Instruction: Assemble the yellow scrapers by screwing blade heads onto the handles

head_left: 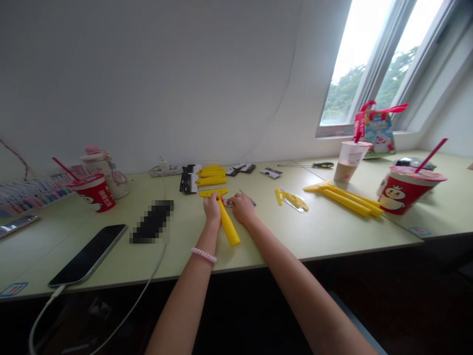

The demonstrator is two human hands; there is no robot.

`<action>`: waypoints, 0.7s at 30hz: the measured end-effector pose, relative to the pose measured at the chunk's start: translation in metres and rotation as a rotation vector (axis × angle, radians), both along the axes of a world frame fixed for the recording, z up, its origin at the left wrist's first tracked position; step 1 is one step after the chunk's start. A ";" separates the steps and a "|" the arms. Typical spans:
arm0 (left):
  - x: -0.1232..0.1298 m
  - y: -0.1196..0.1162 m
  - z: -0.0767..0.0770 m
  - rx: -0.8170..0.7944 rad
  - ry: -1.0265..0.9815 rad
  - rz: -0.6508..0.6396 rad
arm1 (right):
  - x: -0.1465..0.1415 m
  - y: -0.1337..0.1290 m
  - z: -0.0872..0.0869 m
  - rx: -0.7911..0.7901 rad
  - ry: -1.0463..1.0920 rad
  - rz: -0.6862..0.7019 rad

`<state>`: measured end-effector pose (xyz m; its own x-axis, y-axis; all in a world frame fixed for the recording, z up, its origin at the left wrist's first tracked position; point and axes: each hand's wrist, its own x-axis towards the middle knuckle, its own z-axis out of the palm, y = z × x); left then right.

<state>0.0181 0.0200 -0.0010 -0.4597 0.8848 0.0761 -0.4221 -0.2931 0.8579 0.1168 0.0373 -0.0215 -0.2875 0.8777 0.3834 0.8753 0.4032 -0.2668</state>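
Observation:
A yellow T-shaped scraper (pixel 229 226) lies over the desk, its wide head pointing away and its handle toward me. My left hand (pixel 212 208) is closed around it just below the head. Just right of it, my right hand (pixel 241 207) has its fingers bent down at some small metallic pieces (pixel 229 203) on the desktop; what it pinches, if anything, is too small to make out. Behind the hands lie packaged yellow scrapers (pixel 212 181) with black cards (pixel 189 182). Small yellow parts (pixel 293 199) rest on clear plastic to the right.
More yellow scrapers (pixel 351 199) lie right, beside a red cup (pixel 410 192). A drink cup (pixel 349 162) and screwdriver (pixel 322 165) stand and lie farther back. On the left are a phone (pixel 90 254) with a cable, another red cup (pixel 94 193) and a bottle (pixel 114 180).

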 end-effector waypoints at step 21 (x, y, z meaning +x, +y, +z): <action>0.006 -0.004 -0.001 -0.141 0.071 -0.221 | 0.025 0.001 0.007 -0.113 0.419 -0.241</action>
<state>0.0239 0.0159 -0.0015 -0.2521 0.9673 -0.0296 -0.3996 -0.0762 0.9135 0.1421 0.0387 -0.0146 0.0873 0.9429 0.3215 0.7482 0.1510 -0.6460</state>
